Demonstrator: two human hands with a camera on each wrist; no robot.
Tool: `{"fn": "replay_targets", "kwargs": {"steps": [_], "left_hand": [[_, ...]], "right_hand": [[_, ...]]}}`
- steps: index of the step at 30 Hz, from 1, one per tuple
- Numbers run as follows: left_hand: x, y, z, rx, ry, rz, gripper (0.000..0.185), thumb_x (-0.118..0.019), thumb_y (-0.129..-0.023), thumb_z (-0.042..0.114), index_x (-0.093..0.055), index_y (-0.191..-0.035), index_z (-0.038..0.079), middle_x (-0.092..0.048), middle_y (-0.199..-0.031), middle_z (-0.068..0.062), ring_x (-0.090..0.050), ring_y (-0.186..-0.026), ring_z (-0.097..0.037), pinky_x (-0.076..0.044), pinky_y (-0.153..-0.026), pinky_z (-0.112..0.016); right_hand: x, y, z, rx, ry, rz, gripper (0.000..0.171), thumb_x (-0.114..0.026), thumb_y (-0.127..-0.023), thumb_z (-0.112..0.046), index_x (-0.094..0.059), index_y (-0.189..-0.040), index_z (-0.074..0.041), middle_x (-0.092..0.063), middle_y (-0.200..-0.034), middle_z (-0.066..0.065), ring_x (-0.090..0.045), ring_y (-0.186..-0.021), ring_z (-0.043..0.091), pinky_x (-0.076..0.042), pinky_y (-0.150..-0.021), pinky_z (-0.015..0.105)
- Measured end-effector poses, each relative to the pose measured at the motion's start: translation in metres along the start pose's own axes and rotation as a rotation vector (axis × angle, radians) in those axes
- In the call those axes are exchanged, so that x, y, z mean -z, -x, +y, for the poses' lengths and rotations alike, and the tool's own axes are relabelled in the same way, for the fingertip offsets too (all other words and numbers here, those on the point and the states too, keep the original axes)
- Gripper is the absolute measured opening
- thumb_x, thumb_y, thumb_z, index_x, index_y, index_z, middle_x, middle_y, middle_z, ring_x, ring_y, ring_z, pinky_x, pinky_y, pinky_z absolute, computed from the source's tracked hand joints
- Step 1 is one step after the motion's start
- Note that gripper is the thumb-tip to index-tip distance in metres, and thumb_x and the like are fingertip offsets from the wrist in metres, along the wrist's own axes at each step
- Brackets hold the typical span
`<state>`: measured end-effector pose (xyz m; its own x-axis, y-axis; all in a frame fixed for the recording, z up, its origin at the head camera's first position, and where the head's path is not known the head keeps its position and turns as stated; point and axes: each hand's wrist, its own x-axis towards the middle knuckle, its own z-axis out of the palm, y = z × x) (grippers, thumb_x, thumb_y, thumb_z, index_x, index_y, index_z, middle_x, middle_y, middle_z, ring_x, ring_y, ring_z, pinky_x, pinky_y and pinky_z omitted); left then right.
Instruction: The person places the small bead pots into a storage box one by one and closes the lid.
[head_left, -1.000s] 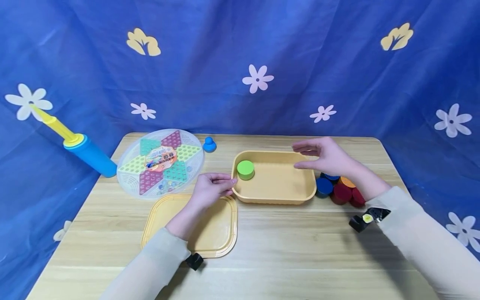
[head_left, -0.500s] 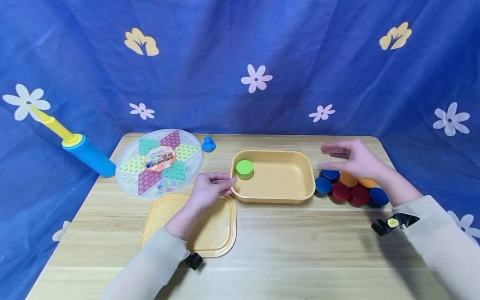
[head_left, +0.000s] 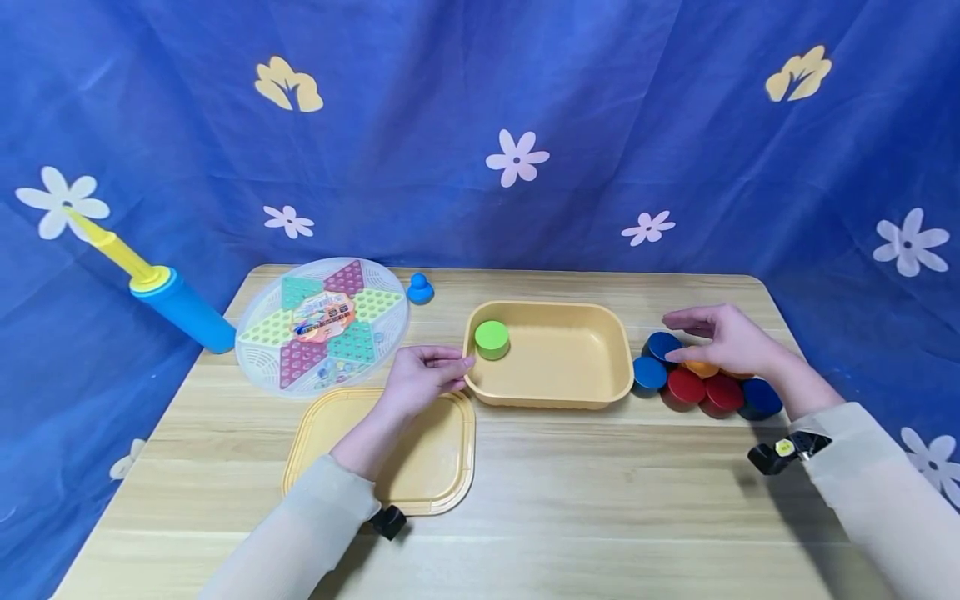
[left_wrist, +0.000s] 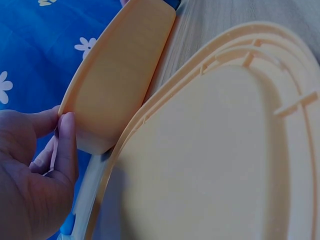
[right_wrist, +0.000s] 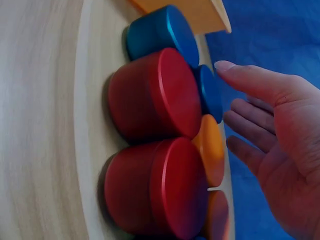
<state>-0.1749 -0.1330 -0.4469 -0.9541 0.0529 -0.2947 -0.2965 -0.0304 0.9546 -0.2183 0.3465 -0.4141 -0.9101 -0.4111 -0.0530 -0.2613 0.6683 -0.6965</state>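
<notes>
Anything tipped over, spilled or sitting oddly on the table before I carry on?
Nothing stands out. The green cylinder stands upright in the tan tray, and the blue, red and orange cylinders stand upright in a cluster on the table to the right of the tray, under the right hand. The left hand touches the tray's rim; the lid lies flat.

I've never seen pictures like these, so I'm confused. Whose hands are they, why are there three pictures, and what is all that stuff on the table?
They are one person's two bare hands. One camera sits on the head and looks down; one sits on each wrist, very close up. On the wooden table lie a yellow tray with a green block inside, its lid, a round marble game, a blue pump and a cluster of round blocks. The left hand touches the tray's edge. The right hand hovers open above the blocks, holding nothing.
</notes>
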Motion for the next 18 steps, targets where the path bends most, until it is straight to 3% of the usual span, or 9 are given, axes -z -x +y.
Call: {"fn": "replay_targets", "kwargs": {"steps": [3, 11, 18], "left_hand": [[0.0, -0.001, -0.001, -0.001, 0.001, 0.0, 0.033, -0.085, -0.09, 0.002, -0.069, -0.115, -0.012, -0.076, -0.095, -0.017, -0.074, -0.072, -0.015, -0.067, -0.072, -0.028], [0.001, -0.001, -0.001, -0.003, -0.022, -0.001, 0.031, -0.084, -0.091, 0.001, -0.07, -0.114, -0.012, -0.075, -0.105, -0.026, -0.074, -0.072, -0.016, -0.068, -0.072, -0.029], [0.0, -0.001, -0.003, -0.01, -0.019, 0.0, 0.031, -0.084, -0.091, 0.002, -0.07, -0.114, -0.012, -0.075, -0.103, -0.026, -0.074, -0.072, -0.016, -0.068, -0.072, -0.029]], "right_hand": [[-0.001, -0.001, 0.005, 0.003, 0.006, -0.019, 0.064, -0.091, -0.088, -0.021, -0.063, -0.137, 0.009, -0.066, -0.136, 0.027, -0.062, -0.128, 0.045, -0.045, -0.112, 0.057], [-0.009, -0.008, 0.016, -0.024, 0.088, -0.062, 0.069, -0.091, -0.087, -0.026, -0.062, -0.14, 0.008, -0.066, -0.136, 0.026, -0.065, -0.123, 0.042, -0.051, -0.108, 0.058], [-0.013, -0.015, 0.02, -0.085, 0.012, -0.078, 0.074, -0.092, -0.086, -0.021, -0.058, -0.145, 0.006, -0.064, -0.139, 0.027, -0.062, -0.128, 0.044, -0.05, -0.11, 0.059]]}}
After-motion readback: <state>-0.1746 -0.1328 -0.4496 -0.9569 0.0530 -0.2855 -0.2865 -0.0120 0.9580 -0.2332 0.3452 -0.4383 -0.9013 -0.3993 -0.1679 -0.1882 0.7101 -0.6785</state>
